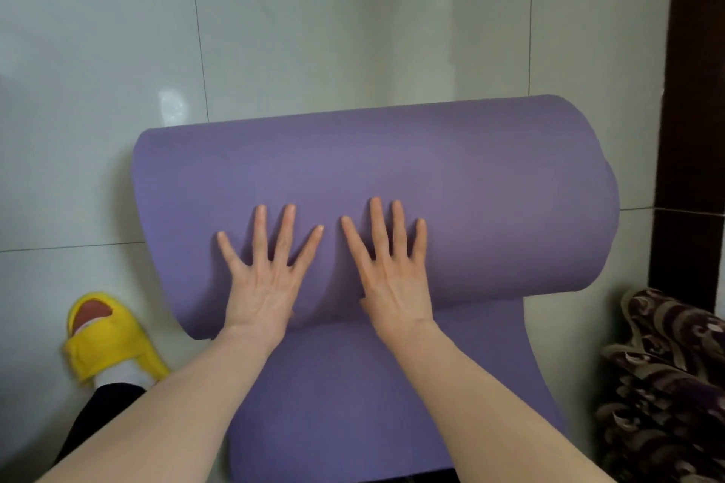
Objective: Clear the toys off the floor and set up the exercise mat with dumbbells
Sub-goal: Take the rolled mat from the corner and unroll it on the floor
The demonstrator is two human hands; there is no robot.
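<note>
A purple exercise mat [490, 184] lies across the pale tiled floor as a thick roll, with a flat unrolled strip running back toward me. My left hand [266, 278] rests flat on the near side of the roll, fingers spread. My right hand [392, 271] presses beside it the same way, fingers apart. Neither hand grips anything. No toys or dumbbells are in view.
My foot in a yellow slipper [113, 341] stands on the tiles [98, 90] left of the mat. A dark patterned cushion or fabric [667, 384] sits at the right edge. A dark wooden frame [694, 110] runs up the right side.
</note>
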